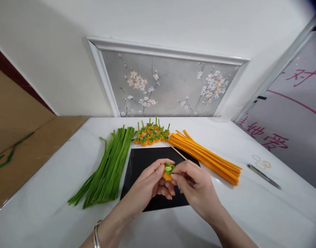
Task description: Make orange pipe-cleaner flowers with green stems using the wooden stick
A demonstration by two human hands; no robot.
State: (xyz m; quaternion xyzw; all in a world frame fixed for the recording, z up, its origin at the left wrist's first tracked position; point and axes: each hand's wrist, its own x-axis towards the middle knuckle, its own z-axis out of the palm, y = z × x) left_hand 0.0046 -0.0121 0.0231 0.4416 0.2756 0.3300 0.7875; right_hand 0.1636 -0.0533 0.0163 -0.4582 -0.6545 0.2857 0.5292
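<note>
Orange-and-green piece [167, 176], pinched between both hands [158, 184], above black mat [145, 160].

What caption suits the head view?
Both hands hold a small orange-and-green craft pumpkin above a black mat, between green and orange stems.
</note>
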